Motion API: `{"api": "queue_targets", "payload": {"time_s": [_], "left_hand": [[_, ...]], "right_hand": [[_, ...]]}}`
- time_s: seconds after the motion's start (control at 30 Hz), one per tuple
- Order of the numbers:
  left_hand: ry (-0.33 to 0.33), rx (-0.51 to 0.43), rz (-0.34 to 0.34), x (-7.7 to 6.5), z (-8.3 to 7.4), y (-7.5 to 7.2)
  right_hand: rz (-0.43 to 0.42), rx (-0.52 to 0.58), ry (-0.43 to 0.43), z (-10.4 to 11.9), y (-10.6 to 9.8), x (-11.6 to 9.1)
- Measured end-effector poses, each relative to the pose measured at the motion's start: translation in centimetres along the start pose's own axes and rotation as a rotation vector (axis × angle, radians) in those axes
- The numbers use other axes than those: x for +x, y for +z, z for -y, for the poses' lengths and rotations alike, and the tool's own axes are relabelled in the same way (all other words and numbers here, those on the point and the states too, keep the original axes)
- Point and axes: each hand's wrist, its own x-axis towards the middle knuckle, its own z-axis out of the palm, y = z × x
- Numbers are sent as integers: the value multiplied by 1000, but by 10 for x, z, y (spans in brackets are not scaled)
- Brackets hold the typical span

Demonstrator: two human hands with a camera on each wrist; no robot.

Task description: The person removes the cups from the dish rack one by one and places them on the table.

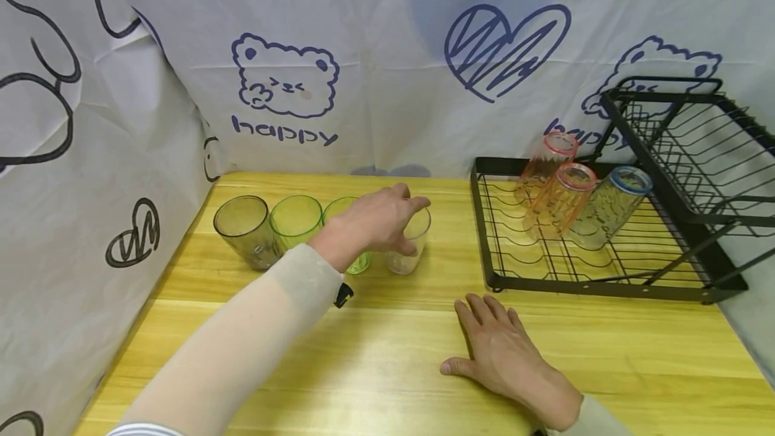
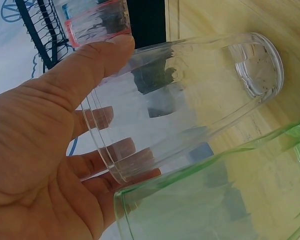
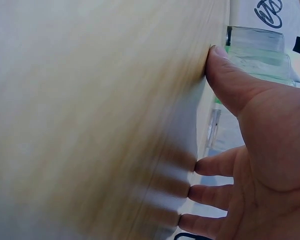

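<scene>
A clear glass (image 1: 404, 262) stands upright on the table at the right end of a row of glasses. My left hand (image 1: 378, 221) is around its rim, with the thumb in front and the fingers behind. In the left wrist view the fingers look fairly straight beside the clear glass (image 2: 190, 95); firm contact cannot be made out. A green-rimmed glass (image 2: 230, 185) stands close beside it. My right hand (image 1: 499, 352) rests on the table with its fingers spread, in front of the rack, holding nothing.
Left along the row stand another green glass (image 1: 297, 221) and a dark grey glass (image 1: 248, 237). On the right, a black two-tier dish rack (image 1: 484, 234) holds two pinkish-orange glasses (image 1: 554, 200) and a blue-rimmed glass (image 1: 605, 217), upside down. A printed cloth (image 1: 387, 86) hangs behind.
</scene>
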Motion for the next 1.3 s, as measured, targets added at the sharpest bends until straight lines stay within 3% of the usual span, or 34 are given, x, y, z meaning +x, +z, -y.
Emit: {"api": "queue_targets", "payload": {"time_s": [0.73, 0.97, 1.1, 1.3], "left_hand": [[-39, -19, 14, -2, -2, -1], [-43, -20, -7, -9, -5, -3], [-1, -9, -99, -19, -12, -5], [115, -3, -373, -45, -30, 4]], "right_hand": [[11, 19, 5, 1, -2, 1], [-3, 11, -5, 1, -1, 2], [16, 13, -6, 1, -3, 1], [-8, 7, -5, -4, -13, 0]]}}
